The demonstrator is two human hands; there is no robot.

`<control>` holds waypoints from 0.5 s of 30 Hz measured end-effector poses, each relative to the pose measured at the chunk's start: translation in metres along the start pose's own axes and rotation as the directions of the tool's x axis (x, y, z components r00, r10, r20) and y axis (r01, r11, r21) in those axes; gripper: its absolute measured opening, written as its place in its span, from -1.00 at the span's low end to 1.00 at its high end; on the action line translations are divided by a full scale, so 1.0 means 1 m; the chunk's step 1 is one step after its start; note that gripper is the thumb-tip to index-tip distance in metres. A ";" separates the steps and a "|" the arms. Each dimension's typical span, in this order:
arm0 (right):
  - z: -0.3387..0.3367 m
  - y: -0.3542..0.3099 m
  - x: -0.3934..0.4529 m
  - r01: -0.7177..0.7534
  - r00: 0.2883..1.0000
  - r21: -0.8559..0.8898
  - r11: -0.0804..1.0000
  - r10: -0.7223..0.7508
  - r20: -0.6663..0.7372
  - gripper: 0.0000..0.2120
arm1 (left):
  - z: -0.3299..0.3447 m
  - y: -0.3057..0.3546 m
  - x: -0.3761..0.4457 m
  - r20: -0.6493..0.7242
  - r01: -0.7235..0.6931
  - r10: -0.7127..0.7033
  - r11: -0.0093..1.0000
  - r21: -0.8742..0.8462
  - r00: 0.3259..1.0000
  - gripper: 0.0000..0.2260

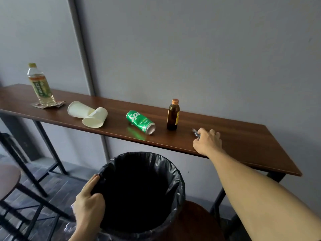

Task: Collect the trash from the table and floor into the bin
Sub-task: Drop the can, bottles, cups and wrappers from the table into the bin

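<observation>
**Picking the first scrap off the desk**

The grey wall (191, 49) backed the long, dark brown wooden desk (243, 150). Below its near edge sat the round bin lined with a black plastic bag (173, 171), its rim clamped in my left hand's grip (89, 204). My right hand's grip (207, 140) had closed on a small, shiny crumpled wrapper (196, 133) near the upright brown glass bottle (172, 115). By my judgement, collection had barely begun. Next I would need to lift the wrapper over the bin's mouth and release it. The dented green can (140, 122), two white paper cups (86, 113) and the clear tea bottle (40, 84) waited leftward.
</observation>
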State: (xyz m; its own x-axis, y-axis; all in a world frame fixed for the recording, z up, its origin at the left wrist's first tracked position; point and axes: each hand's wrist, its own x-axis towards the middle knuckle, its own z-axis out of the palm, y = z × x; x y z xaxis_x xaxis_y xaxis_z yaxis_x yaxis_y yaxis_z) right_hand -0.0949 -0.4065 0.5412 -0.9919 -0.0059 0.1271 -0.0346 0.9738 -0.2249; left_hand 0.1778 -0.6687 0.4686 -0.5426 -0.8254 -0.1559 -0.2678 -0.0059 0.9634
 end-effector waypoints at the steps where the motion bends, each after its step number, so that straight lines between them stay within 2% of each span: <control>1: 0.002 0.001 0.003 -0.014 1.000 0.035 0.999 0.015 -0.019 -0.70 | -0.002 0.009 -0.004 -0.006 0.035 -0.035 0.999 0.009 0.999 -0.33; 6: 0.011 0.000 0.007 -0.044 0.991 0.323 0.945 0.081 -0.102 -0.84 | -0.006 0.018 -0.002 0.002 0.056 -0.056 0.998 0.012 0.998 -0.31; 9: 0.001 -0.011 -0.010 0.027 0.985 0.466 0.884 0.055 -0.162 -0.89 | -0.007 0.020 -0.001 0.012 0.069 -0.069 0.998 0.001 0.998 -0.32; 12: 0.004 -0.035 -0.052 0.238 0.968 0.519 0.821 -0.161 -0.190 -0.90 | -0.006 0.011 0.004 0.015 0.085 -0.085 0.996 -0.027 0.996 -0.29; 15: 0.030 -0.068 -0.113 0.424 0.887 0.514 0.745 -0.456 -0.071 -0.84 | -0.005 0.010 0.010 0.022 0.094 -0.094 0.995 -0.031 0.995 -0.29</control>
State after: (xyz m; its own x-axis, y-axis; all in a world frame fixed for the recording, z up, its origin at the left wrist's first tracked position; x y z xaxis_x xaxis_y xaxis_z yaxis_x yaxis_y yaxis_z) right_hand 0.0157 -0.4787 0.5132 -0.8553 -0.4335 0.2837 -0.5097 0.6061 -0.6106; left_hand 0.1740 -0.6797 0.4773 -0.5328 -0.8083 -0.2504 -0.2930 -0.1014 0.9507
